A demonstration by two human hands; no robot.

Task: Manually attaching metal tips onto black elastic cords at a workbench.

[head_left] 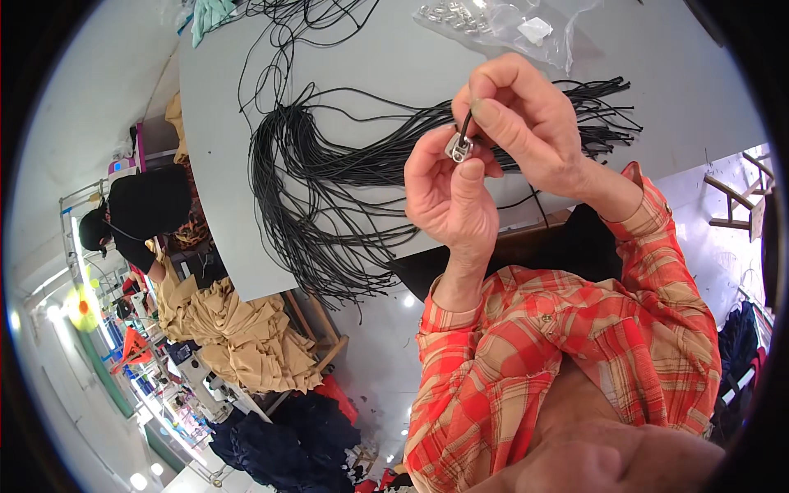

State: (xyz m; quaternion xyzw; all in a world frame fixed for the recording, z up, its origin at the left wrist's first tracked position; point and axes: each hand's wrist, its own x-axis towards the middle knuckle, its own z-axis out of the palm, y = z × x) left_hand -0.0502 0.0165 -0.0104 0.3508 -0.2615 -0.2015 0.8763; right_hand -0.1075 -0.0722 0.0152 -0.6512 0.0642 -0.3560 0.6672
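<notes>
Both hands are being held raised above the grey counter (411, 74), close together near the middle of the view. The left hand (450, 197) is being held with its palm turned toward the camera and fingers curled upward; a small silver metal clasp (459, 148) is being pinched between its thumb and fingertips. The right hand (526, 123) is being held at 1 o'clock from the left, bent at the wrist, with its thumb and forefinger closed on the end of a black cord (467, 126), which is being pressed down into the clasp. Both forearms are being covered by sleeves of an orange plaid shirt (526, 361).

At 12 o'clock from the hands, near the counter's far edge, a clear plastic bag (526, 29) is lying, with a small white piece inside and a cluster of small silver metal parts (448, 12) at its left end; no label can be made out.

A large bundle of black cords (320, 189) is being spread across the counter at 9 o'clock from the hands, fanning behind them toward 3 o'clock, with loose strands trailing up toward 11 o'clock. A pale green cloth (209, 16) is lying at the counter's far left corner. Beyond the counter's edge, at 8 o'clock, a pile of tan fabric (230, 329) is being heaped, with dark blue fabric (288, 444) farther off. A person in black (144, 209) is being seen at 9 o'clock, well apart.
</notes>
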